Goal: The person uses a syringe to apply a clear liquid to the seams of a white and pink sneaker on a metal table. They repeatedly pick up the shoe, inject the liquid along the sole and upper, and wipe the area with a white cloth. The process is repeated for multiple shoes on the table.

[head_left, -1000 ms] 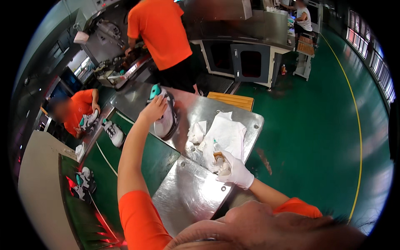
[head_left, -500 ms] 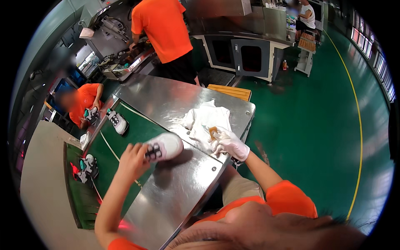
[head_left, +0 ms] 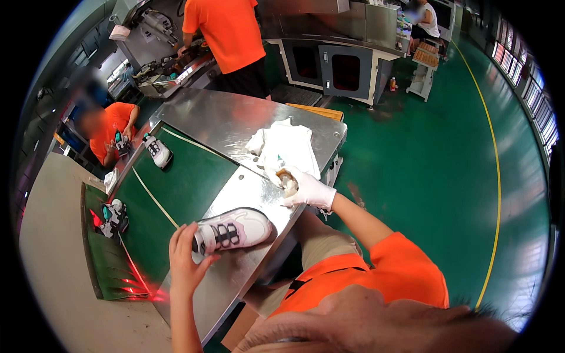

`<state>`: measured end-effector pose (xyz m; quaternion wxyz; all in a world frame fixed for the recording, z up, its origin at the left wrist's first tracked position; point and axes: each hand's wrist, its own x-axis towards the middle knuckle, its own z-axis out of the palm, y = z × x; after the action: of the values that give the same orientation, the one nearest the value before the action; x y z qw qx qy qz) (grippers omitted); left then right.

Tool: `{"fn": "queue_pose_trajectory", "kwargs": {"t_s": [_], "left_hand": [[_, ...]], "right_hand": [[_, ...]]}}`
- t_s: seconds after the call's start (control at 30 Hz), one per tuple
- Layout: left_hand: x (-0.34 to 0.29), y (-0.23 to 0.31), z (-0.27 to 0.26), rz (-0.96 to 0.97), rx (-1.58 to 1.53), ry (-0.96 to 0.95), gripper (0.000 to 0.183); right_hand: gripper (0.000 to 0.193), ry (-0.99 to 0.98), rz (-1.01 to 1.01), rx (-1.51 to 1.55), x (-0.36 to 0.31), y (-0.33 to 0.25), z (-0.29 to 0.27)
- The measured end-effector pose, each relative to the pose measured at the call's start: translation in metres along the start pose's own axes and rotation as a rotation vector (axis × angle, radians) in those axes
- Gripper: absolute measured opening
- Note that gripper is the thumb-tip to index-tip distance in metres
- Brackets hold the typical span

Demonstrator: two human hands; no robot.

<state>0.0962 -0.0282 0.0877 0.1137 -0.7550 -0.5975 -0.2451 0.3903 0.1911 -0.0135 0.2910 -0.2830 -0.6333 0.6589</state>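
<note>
My bare left hand (head_left: 187,259) wraps its fingers and thumb around the heel of a white and pale-pink sneaker (head_left: 247,228) with black straps. The sneaker rests sole-down on the metal table, toe pointing right. In a white glove, my right hand (head_left: 313,191) grips a small tan-brown piece (head_left: 287,176) with something whitish and crumpled against it; its exact kind is unclear. A white cloth (head_left: 291,144) lies on the metal just beyond that hand, with a small white and green item (head_left: 280,160) on it.
The metal table (head_left: 194,115) borders a green conveyor belt (head_left: 168,191) on my left. Another sneaker (head_left: 158,151) stands on the belt, and a grey-black one (head_left: 115,217) lies at its left side. One co-worker (head_left: 115,132) sits across the belt; another (head_left: 226,35) stands beyond the table.
The sneaker has come down onto the metal table, closer to me, with my left hand still at its heel. My right hand, still holding the tan piece, has shifted slightly left.
</note>
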Motion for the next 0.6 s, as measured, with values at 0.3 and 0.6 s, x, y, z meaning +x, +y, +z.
{"fn": "queue_pose_trajectory", "kwargs": {"t_s": [0.3, 0.6], "left_hand": [[-0.029, 0.002, 0.007, 0.007, 0.101, -0.017, 0.069], [-0.108, 0.067, 0.022, -0.119, 0.332, 0.154, 0.024]], "right_hand": [[0.094, -0.035, -0.030, -0.134, 0.019, 0.012, 0.008], [0.085, -0.044, 0.057, -0.159, 0.001, -0.016, 0.004]]}}
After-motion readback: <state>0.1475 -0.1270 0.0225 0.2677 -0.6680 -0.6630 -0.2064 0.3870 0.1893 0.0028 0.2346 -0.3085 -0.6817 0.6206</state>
